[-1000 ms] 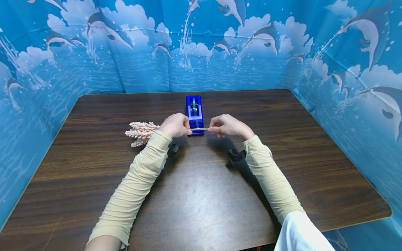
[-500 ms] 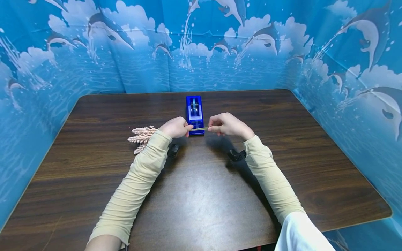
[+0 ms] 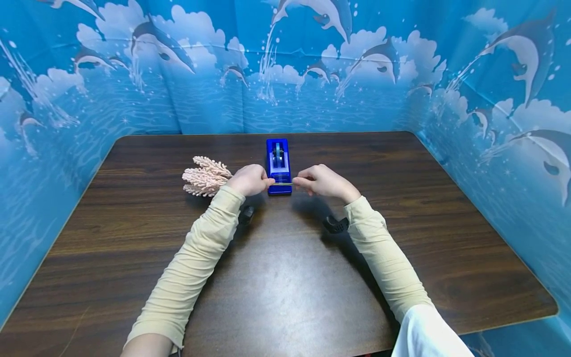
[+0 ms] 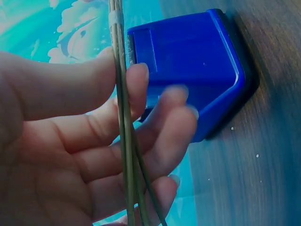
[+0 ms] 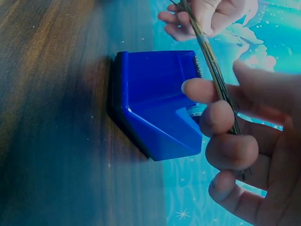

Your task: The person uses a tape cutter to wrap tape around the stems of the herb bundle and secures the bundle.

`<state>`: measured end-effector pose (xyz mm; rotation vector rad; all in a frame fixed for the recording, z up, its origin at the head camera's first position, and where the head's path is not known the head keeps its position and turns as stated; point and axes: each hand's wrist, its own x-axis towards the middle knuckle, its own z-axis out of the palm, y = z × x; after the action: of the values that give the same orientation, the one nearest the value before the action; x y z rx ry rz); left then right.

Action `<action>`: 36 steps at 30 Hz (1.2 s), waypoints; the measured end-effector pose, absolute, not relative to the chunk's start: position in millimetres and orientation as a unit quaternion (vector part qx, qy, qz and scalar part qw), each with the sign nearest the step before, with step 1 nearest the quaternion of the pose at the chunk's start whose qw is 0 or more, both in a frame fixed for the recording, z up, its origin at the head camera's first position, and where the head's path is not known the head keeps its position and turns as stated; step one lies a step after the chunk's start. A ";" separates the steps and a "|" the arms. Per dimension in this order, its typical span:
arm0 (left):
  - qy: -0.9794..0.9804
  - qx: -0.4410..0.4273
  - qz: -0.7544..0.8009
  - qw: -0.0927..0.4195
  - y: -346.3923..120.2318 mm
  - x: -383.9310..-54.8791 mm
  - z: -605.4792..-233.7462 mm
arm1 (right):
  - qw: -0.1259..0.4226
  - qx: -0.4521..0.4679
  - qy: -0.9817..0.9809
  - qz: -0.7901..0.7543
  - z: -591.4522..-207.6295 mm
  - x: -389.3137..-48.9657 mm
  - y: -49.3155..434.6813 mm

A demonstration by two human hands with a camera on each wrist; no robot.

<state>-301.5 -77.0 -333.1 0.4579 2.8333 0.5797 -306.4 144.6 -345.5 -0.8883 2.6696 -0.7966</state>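
A bunch of pale pink flowers sticks out to the left of my left hand. Its thin green-brown stems run across to the right hand, in front of the tape dispenser. My left thumb and index finger pinch the stems; the other fingers are loosely bent behind them. A translucent band of tape wraps the stems between the hands. My right hand has its fingers curled round the stem ends. Just beyond the stems stands the blue tape dispenser, its toothed edge visible in the right wrist view.
Everything is over a dark wood-grain table. Black wrist devices hang beneath both forearms. A blue dolphin-print curtain encloses the back and sides.
The flower heads dipped toward me, then swung up and away as the stems rolled between the hands. The right fingers shifted on the stem ends. The dispenser stayed put.
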 end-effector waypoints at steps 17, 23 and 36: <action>0.954 0.171 0.238 0.059 -74.9 -300.7 -335.4 | 0.069 -0.287 0.909 -0.294 -351.2 -308.1 145.9; 0.958 0.169 0.228 0.044 -73.0 -302.5 -337.5 | 0.066 -0.286 0.914 -0.279 -353.4 -308.6 142.4; 0.958 0.156 0.235 0.050 -73.3 -301.9 -336.9 | 0.033 -0.294 0.921 -0.252 -357.2 -309.9 137.2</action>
<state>-301.9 -73.3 -336.9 0.4739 2.9173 0.7161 -309.9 137.2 -357.2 -0.9036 2.8351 -0.7758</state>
